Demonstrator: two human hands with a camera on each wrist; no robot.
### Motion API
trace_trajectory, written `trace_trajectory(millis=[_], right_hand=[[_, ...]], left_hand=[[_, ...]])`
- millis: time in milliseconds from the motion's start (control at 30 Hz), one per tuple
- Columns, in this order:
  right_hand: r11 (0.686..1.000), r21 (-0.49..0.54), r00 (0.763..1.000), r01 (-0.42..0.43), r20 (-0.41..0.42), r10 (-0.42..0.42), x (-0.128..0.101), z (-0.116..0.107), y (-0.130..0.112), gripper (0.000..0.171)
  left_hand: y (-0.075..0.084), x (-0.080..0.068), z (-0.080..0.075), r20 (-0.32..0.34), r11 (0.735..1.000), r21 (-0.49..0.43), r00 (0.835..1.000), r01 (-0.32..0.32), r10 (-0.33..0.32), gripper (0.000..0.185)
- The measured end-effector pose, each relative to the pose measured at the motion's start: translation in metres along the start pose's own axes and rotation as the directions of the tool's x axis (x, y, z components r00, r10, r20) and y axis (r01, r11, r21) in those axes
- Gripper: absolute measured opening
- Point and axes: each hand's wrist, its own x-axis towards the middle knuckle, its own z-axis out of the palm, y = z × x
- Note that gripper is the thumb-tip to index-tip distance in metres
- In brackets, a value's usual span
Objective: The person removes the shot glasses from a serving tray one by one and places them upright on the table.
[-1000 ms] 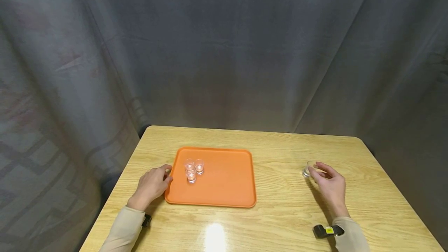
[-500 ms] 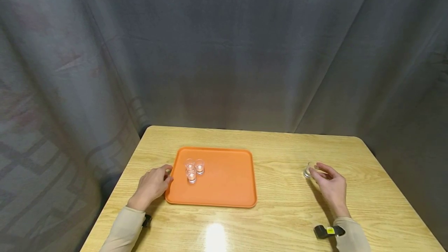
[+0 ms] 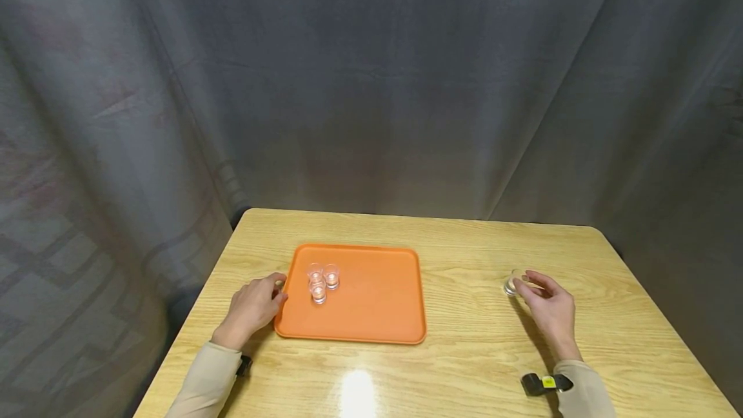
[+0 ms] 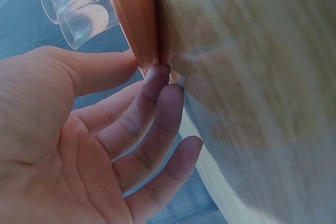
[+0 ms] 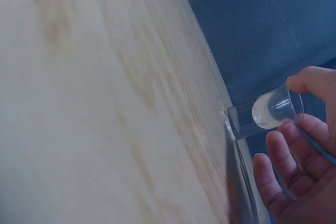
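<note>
Wood-topped table (image 3: 464,360): right hand (image 3: 548,311) pinches a glass (image 5: 268,110), yellow wrist label (image 3: 548,382) illegible.

From here I see beige sleeves (image 3: 586,392), a black left-wrist device (image 3: 244,366) and a black right-wrist device (image 3: 533,384) bearing a yellow label (image 3: 548,382).

Tray (image 3: 371,295) on table (image 3: 464,353); three glasses (image 3: 331,279) on it, near its left edge. Left hand (image 3: 252,308) at that edge. Lone glass (image 3: 510,285) right of tray, at right hand (image 3: 548,306). Curtain (image 3: 371,82) behind table.
</note>
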Motion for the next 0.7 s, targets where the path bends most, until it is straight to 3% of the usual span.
trace_trajectory(millis=[700], right_hand=[[1.000, 0.011, 1.000, -0.013, -0.001, 0.013, -0.0027, -0.0035, -0.0068, 0.048]], left_hand=[[-0.0010, 0.0003, 0.0002, -0.003, 1.000, 0.005, 1.000, -0.007, 0.007, 0.038]])
